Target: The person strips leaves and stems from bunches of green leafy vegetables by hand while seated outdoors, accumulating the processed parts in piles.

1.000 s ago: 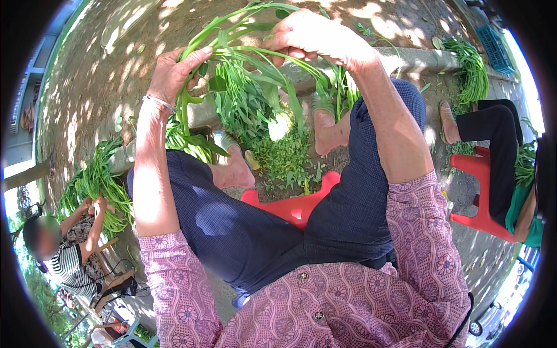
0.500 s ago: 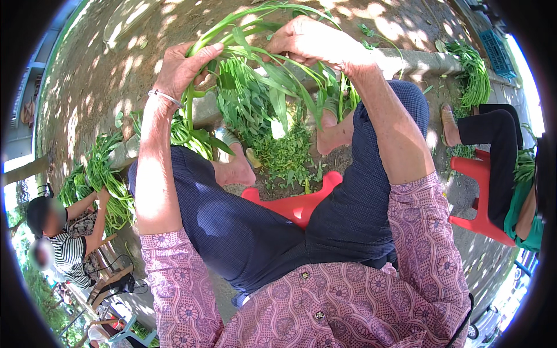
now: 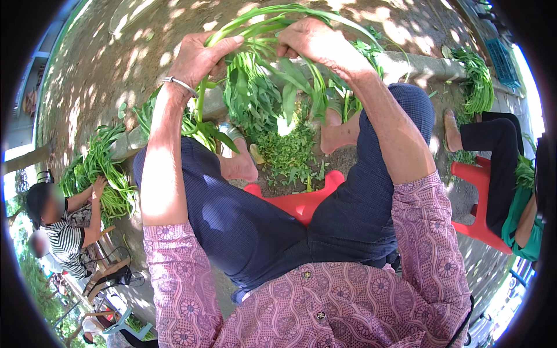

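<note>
High at the middle of the view, my left hand (image 3: 203,58) grips a bundle of long green stems with narrow leaves (image 3: 255,29); its thumb lies across them. My right hand (image 3: 313,49), to the right of it, has curled fingers on the same stems, which arch over between both hands and hang down with leaves. Behind and below them lie a heap of leafy greens (image 3: 249,98) and a pile of small chopped leaves (image 3: 287,156) on the ground between my sandalled feet. More stalks (image 3: 203,133) lie by my left knee.
A red plastic stool (image 3: 296,203) is under me. At left a person in striped top (image 3: 64,238) handles greens (image 3: 113,191). At right another person (image 3: 499,156) sits on a red stool (image 3: 476,220), near greens (image 3: 476,75), a concrete kerb (image 3: 406,66) and a blue crate (image 3: 502,61).
Both my hands have shifted to the right, the left one more, bringing them closer together with the stems. The person at left has shifted arms and head slightly.
</note>
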Demonstrator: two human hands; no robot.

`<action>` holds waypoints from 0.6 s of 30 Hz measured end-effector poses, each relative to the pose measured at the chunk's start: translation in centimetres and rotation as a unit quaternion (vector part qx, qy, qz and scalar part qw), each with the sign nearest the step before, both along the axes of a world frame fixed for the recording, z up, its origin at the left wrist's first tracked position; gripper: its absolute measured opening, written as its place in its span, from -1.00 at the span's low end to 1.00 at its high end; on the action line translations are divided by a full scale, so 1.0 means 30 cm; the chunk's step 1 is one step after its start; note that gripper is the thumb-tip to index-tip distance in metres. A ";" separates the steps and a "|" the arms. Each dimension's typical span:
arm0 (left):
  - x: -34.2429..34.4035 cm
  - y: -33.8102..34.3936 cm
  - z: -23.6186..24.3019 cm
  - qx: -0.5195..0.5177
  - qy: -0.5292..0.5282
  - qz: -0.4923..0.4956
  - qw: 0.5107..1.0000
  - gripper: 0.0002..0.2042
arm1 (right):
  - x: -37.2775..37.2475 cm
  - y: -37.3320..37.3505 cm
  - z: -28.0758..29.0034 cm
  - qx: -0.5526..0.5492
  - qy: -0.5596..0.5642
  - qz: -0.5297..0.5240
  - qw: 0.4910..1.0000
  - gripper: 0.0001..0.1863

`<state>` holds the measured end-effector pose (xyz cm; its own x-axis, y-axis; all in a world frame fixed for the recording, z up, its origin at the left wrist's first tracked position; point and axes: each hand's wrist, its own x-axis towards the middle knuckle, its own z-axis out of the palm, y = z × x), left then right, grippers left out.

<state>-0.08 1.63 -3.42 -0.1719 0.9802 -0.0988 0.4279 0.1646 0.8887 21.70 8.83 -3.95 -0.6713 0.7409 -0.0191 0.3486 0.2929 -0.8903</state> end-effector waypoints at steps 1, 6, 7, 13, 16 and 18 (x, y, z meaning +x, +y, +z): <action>0.005 0.006 -0.002 -0.001 -0.007 0.003 1.000 -0.72 | 0.004 0.027 -0.039 0.004 0.038 0.006 0.999 -0.61; -0.096 -0.006 0.015 0.060 -0.007 0.061 0.996 -0.72 | 0.045 0.125 0.008 -0.050 0.118 -0.195 0.972 -0.73; -0.199 0.000 -0.014 0.074 0.009 0.101 0.992 -0.72 | 0.032 0.126 0.023 -0.122 0.133 -0.187 0.966 -0.74; -0.453 -0.024 0.107 0.075 0.153 0.269 0.948 -0.78 | 0.061 0.112 0.018 0.005 0.069 -0.058 0.996 -0.76; -0.737 -0.096 0.064 -0.026 0.219 0.304 0.927 -0.60 | 0.061 0.120 0.012 0.019 0.067 -0.030 0.997 -0.79; -0.911 -0.224 -0.010 -0.118 0.296 0.309 0.896 -0.55 | -0.013 0.081 -0.010 -0.134 0.093 -0.052 0.985 -0.78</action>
<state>-27.40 -5.10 -3.71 -0.7660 0.6428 -0.0034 0.5742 0.6867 0.4457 21.31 11.26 -4.24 -0.6027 0.7909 -0.1061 0.1871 0.0108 -0.9823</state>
